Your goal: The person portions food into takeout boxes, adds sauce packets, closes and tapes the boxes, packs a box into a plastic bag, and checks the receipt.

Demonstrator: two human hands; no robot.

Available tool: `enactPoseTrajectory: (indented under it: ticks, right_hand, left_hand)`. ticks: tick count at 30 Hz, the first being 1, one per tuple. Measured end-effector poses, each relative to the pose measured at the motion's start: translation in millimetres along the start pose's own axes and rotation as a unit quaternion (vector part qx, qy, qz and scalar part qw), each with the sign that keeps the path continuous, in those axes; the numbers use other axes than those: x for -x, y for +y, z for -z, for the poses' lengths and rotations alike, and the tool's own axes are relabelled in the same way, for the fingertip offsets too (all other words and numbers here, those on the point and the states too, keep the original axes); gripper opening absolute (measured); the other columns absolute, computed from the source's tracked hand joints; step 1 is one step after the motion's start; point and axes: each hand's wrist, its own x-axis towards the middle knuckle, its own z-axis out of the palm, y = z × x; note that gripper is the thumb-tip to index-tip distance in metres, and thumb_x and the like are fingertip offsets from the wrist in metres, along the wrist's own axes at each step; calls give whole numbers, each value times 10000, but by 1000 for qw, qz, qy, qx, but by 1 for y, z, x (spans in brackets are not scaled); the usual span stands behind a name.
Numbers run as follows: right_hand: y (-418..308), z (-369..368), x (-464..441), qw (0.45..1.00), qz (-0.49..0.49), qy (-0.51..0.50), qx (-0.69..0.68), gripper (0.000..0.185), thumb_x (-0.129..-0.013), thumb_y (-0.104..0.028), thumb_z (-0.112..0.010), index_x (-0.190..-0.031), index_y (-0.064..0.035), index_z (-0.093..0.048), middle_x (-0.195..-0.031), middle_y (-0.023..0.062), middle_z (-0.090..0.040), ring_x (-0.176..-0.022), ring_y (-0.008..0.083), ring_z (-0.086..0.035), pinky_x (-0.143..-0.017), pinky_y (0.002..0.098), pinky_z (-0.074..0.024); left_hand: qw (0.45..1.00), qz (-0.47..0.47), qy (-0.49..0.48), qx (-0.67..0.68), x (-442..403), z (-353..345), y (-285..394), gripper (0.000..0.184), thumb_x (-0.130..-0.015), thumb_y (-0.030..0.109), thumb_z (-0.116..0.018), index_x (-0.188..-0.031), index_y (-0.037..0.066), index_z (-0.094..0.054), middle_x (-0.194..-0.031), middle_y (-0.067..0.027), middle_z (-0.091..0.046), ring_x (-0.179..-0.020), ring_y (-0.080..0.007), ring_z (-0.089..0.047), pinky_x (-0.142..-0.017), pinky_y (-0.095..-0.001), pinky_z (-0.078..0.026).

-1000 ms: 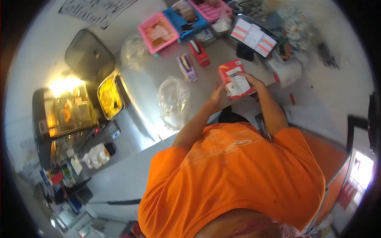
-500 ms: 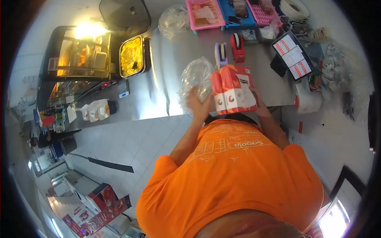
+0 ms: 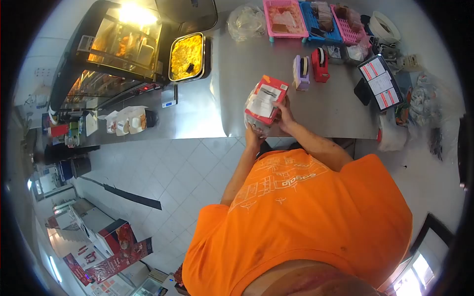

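Observation:
A red cardboard food box (image 3: 276, 88) with a white paper slip on it is tilted in front of me over the counter's near edge. A clear plastic bag (image 3: 257, 127) lies around its lower left part. My left hand (image 3: 254, 137) is closed on the bag at the bottom of the box; its fingertips are partly hidden. My right hand (image 3: 285, 117) grips the box's right side, thumb and fingers against the cardboard. Just beyond stand a purple tape dispenser (image 3: 301, 74) and a red tape dispenser (image 3: 321, 66).
On the steel counter (image 3: 197, 113) are a tray of yellow food (image 3: 187, 55), a lit warming cabinet (image 3: 123, 42) and open white boxes (image 3: 129, 122). Pink and blue baskets (image 3: 285, 19) line the back. A tablet (image 3: 380, 81) stands at right.
The box has turned and moved left into the clear bag, which lay beside it before. Both hands are now close together around them. The whole view has shifted slightly.

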Motion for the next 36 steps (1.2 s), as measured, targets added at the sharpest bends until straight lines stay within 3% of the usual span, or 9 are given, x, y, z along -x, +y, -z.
enactPoseTrajectory:
  ticks: [5, 12, 16, 21, 23, 24, 27, 30, 36]
  right_hand:
    - [-3, -11, -5, 989, -55, -27, 136, 939, -773, -327, -749, -1512, -230, -179, -1392, 140, -468, -1259, 326, -501, -966, 536, -452]
    - [-44, -10, -5, 902, 133, 40, 409, 1051, -727, -351, -786, -1541, -71, -184, -1420, 229, -442, -1314, 333, -455, -1104, 396, -373]
    - [-51, 30, -108, 849, 261, 74, 453, 1017, -825, -419, -736, -1579, -162, -104, -1524, 204, -348, -1366, 413, -398, -975, 647, -413]
    - [-100, 13, -123, 903, -216, -61, 365, 646, -876, -466, -694, -1324, -37, -514, -1094, 130, -631, -941, 268, -624, -717, 463, -501]
    - [-106, 22, -145, 858, -207, -135, 450, 471, -865, -441, -710, -1109, -41, -656, -869, 66, -645, -710, 188, -604, -542, 366, -467]
    - [-117, 13, -136, 854, -188, -151, 461, 321, -833, -380, -739, -786, -76, -647, -673, -10, -539, -560, 97, -469, -423, 299, -316]
    - [-128, 7, -136, 791, -44, -130, 596, 269, -792, -321, -760, -744, -84, -640, -631, -4, -532, -554, 136, -492, -456, 322, -360]
    - [-112, 3, -123, 873, 129, -147, 447, 263, -764, -287, -761, -757, -41, -666, -572, 53, -547, -531, 198, -512, -494, 383, -405]
    - [-136, -50, -15, 726, 419, -28, 545, 301, -785, -262, -702, -807, 30, -631, -739, 175, -654, -657, 275, -634, -662, 407, -500]
  left_hand:
    - [992, -93, 77, -29, 7, 4, 21, 388, -1013, 456, -477, -884, 93, -516, -678, -48, -514, -543, -181, -552, -485, -380, -521]
    - [987, -125, 97, 8, 35, 9, 40, 284, -947, 382, -634, -928, 125, -515, -752, -3, -492, -609, -136, -501, -517, -316, -466]
    - [991, -105, 79, 13, 37, 17, 38, 294, -928, 391, -670, -977, 148, -512, -832, 11, -500, -653, -127, -502, -508, -285, -417]
    - [989, -142, 23, 25, 28, 13, 25, 316, -902, 352, -719, -1030, 159, -503, -844, 11, -513, -655, -119, -503, -461, -260, -361]
    - [988, -153, 2, 9, 28, 12, 31, 324, -891, 316, -738, -1048, 162, -500, -841, 9, -518, -652, -113, -502, -441, -249, -340]
    - [987, -158, 0, 6, 26, 13, 34, 328, -885, 301, -745, -1052, 160, -499, -838, 8, -518, -651, -112, -501, -437, -248, -335]
    - [985, -174, 7, 2, 22, 13, 33, 336, -872, 259, -757, -1059, 155, -498, -826, 6, -518, -646, -107, -499, -425, -245, -325]
    - [983, -177, 42, -6, 26, 8, 37, 329, -872, 249, -751, -1056, 148, -499, -823, 1, -518, -645, -109, -500, -424, -251, -329]
    - [990, -108, 78, 40, 67, 23, 29, 341, -896, 328, -715, -1093, 140, -508, -860, -16, -524, -685, -129, -528, -550, -281, -458]
